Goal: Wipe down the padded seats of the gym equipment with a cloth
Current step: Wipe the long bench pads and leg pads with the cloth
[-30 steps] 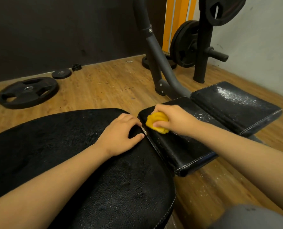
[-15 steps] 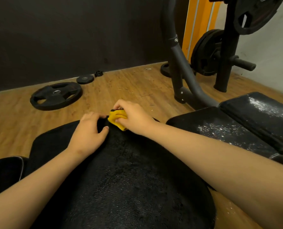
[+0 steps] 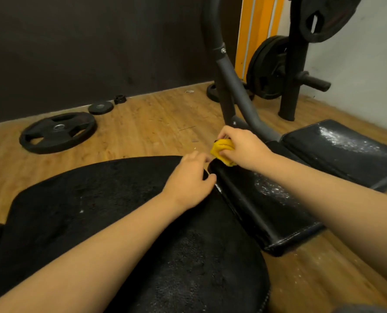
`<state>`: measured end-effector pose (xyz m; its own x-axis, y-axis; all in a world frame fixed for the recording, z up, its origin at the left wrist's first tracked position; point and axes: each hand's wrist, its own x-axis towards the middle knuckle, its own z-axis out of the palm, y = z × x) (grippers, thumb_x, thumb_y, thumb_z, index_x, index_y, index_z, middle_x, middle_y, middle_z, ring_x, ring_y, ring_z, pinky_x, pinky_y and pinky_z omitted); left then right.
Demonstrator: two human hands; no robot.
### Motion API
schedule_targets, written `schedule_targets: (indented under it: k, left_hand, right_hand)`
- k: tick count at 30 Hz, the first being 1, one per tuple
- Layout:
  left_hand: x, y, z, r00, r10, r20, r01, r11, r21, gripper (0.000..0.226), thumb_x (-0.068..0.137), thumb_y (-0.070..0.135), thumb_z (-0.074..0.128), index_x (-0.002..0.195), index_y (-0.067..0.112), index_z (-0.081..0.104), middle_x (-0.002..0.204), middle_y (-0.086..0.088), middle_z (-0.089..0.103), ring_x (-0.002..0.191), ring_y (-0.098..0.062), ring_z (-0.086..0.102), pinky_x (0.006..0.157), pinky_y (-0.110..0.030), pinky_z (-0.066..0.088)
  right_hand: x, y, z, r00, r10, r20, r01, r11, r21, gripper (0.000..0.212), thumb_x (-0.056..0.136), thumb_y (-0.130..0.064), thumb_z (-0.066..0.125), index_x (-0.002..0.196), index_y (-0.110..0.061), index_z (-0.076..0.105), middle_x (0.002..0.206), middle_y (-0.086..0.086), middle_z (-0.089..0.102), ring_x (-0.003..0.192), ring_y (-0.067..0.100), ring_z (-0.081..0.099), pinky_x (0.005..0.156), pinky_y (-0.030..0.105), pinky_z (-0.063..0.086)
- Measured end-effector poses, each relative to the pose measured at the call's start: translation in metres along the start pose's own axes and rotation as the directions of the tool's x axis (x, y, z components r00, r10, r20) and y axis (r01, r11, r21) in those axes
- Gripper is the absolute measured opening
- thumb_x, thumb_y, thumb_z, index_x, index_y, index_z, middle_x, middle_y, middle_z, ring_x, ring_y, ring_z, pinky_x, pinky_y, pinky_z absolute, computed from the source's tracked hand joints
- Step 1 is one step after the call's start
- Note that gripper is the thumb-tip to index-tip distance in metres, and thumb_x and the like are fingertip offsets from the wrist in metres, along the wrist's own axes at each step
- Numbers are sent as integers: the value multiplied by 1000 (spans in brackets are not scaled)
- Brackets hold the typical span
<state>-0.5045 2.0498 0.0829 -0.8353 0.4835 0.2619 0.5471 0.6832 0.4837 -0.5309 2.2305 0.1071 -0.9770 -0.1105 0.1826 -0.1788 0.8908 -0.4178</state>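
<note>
yellow cloth (image 3: 223, 151) is bunched in the r hand (image 3: 242, 145), fingers curled tight round it, pressed on the far end of the narrow black pad (image 3: 255, 199). l hand (image 3: 188, 181) rests on the big black seat (image 3: 97, 199) right by the gap btwn seat & pad, fingers loosely bent, nothing in it. 3rd pad (image 3: 337, 150) on the right shows white specks. 1 big weight plate (image 3: 58, 132) lies on the wood floor (image 3: 142, 132).

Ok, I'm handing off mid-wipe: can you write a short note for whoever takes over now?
Right hand grips the yellow cloth at the far corner of the middle pad.
Left hand rests on the large seat pad beside the gap.
Done: nothing looks finished.
Left: white residue on the middle pad and the far pad; a few specks on the large seat pad.
</note>
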Motion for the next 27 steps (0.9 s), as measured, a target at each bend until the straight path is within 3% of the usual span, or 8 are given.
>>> schedule_targets:
  k: [5, 10, 13, 18, 20, 24, 27]
  left_hand:
    - [17, 28, 38, 995, -99, 17, 99, 995, -7, 42, 94, 26, 56, 132, 12, 48, 130, -3, 45, 125, -17, 37, 102, -30, 37]
    - [8, 32, 46, 996, -81, -37, 83, 995, 52, 37, 97, 28, 48, 131, 12, 48, 131, 2, 43, 123, -13, 34, 94, -29, 43]
    - [8, 31, 46, 995, -81, -62, 84, 996, 42, 36, 96, 27, 50, 129, 13, 50, 131, 4, 44, 123, -10, 34, 92, -24, 40]
    - [9, 32, 47, 993, -83, -81, 88, 994, 61, 36, 94, 26, 53, 128, 13, 52, 129, 4, 46, 124, -9, 33, 91, -17, 32]
    - [9, 32, 47, 993, -90, -77, 95, 993, 66, 36, 94, 27, 53, 128, 13, 52, 128, 5, 46, 124, -8, 33, 90, -16, 31]
    - [10, 32, 49, 991, -97, -91, 103, 992, 67, 36, 93, 26, 54, 127, 12, 53, 127, 4, 46, 124, -9, 33, 92, -14, 28]
    - [11, 30, 51, 992, -91, -86, 99, 992, 83, 39, 92, 28, 54, 126, 11, 53, 125, 1, 46, 124, -12, 34, 96, -19, 32]
  right_hand:
    - [-34, 49, -28, 998, 56, -1, -56, 998, -28, 27, 84, -19, 65, 109, -22, 56, 102, -2, 61, 93, 17, 57, 77, 38, 49]
    - [-37, 78, -38, 990, 118, -80, -120, 992, -28, 23, 87, -15, 62, 109, -19, 57, 99, -1, 58, 89, 18, 54, 69, 31, 42]
    - [-40, 75, -26, 994, 73, -85, -73, 997, 3, 19, 86, -17, 64, 104, -19, 58, 101, 2, 63, 94, 21, 59, 75, 35, 47]
    - [-63, 75, -25, 988, -129, 90, 119, 987, 109, 26, 81, -25, 72, 105, -23, 60, 110, -5, 65, 100, 12, 60, 84, 34, 50]
    - [-56, 89, -33, 991, -95, 94, 83, 989, 123, 23, 82, -25, 72, 101, -20, 60, 104, -3, 67, 98, 14, 61, 82, 35, 51]
    - [-25, 98, -31, 999, 21, -43, -19, 999, 43, 16, 83, -19, 68, 95, -16, 58, 89, 4, 65, 89, 25, 61, 70, 35, 45]
    - [-37, 68, -11, 992, -125, 31, 118, 979, 168, 19, 79, -24, 71, 96, -22, 62, 96, 0, 68, 92, 19, 62, 77, 36, 49]
